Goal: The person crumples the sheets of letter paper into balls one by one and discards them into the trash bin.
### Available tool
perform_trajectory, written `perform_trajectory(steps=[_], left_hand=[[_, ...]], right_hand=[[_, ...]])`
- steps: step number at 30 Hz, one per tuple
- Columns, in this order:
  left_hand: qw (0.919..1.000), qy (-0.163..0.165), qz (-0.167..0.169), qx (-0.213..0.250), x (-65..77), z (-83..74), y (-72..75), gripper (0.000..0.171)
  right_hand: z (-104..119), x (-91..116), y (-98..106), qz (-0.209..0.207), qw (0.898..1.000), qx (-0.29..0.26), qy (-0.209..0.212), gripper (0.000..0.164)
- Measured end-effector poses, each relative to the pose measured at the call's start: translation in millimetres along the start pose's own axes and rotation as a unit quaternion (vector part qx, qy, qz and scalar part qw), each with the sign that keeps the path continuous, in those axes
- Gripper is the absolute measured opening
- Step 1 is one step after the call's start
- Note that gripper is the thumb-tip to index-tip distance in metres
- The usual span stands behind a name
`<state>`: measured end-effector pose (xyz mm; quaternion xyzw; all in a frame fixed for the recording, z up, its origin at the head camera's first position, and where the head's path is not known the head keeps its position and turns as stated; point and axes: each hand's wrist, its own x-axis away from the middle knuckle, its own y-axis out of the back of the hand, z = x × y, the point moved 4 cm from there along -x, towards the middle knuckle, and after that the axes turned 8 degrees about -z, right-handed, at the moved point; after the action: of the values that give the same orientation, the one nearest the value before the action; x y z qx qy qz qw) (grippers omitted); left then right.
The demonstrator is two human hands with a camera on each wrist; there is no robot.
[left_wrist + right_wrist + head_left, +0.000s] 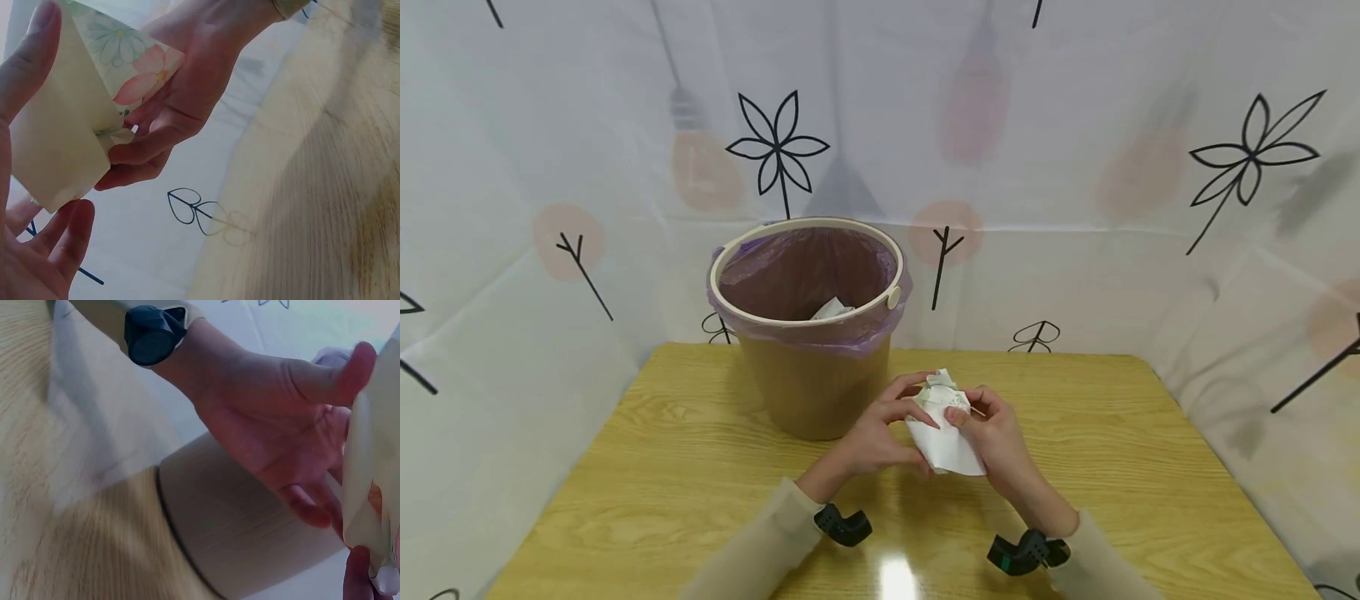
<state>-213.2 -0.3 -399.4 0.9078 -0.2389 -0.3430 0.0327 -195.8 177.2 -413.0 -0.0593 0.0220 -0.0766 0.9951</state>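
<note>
A crumpled, partly folded sheet of paper (953, 446) is held between both hands above the wooden table. Its outer side looks plain white; the left wrist view shows a printed face (140, 69) with pink and green flowers. My left hand (878, 435) grips the paper's left side, fingers along the upper part and thumb by the lower edge. On the other side my right hand (1002, 442) pinches it, with the thumb pressed on the front and the other fingers mostly hidden behind.
Left of the hands stands a beige bin (812, 387) lined with a purple bag (752, 283), a pale ring round its rim. White paper (832, 308) lies inside it. Behind the wooden table (677, 467) hangs a patterned white cloth (1037, 183).
</note>
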Motion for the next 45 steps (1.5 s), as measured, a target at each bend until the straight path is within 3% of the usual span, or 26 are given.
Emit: perform_trajectory(steps=[4, 8, 11, 14, 21, 26, 31, 34, 38, 45], left_hand=[[0.9976, 0.008, -0.068, -0.001, -2.3, 1.2, 0.6, 0.026], [0.9922, 0.058, -0.111, -0.005, -4.6, 1.5, 1.0, 0.041], [0.9893, 0.093, -0.112, -0.007, -5.9, 1.8, 0.0, 0.060], [0.9885, 0.108, -0.106, -0.011, -6.5, 2.2, -0.8, 0.071], [0.9902, 0.100, -0.094, -0.023, -8.2, 2.6, -1.5, 0.070], [0.9898, 0.096, -0.104, -0.015, -9.1, 2.1, -0.1, 0.055], [0.9873, 0.098, -0.125, -0.005, -8.6, 2.4, 2.3, 0.040], [0.9867, 0.093, -0.133, -0.001, -8.6, 2.5, 2.4, 0.035], [0.9870, 0.074, -0.142, -0.008, -9.1, 3.1, 1.8, 0.025], [0.9873, 0.052, -0.147, -0.028, -11.7, 3.2, -0.4, 0.015]], right_hand=[[-2, 1, -3, -0.008, 1.000, -0.001, 0.018, 0.025], [-4, 1, -5, -0.011, 0.999, 0.007, 0.030, 0.025], [-6, 0, -4, -0.013, 0.999, 0.024, 0.042, 0.022], [-7, 0, -3, -0.004, 0.998, 0.037, 0.060, 0.021], [-4, 0, 0, 0.037, 0.995, 0.021, 0.092, 0.022], [-4, -2, 6, 0.121, 0.987, -0.025, 0.105, 0.021], [2, -1, 7, 0.239, 0.959, -0.056, 0.142, 0.036], [6, -1, 7, 0.270, 0.949, -0.044, 0.157, 0.055], [9, 1, 5, 0.263, 0.949, 0.009, 0.171, 0.068], [12, 3, 0, 0.202, 0.962, 0.086, 0.165, 0.069]])
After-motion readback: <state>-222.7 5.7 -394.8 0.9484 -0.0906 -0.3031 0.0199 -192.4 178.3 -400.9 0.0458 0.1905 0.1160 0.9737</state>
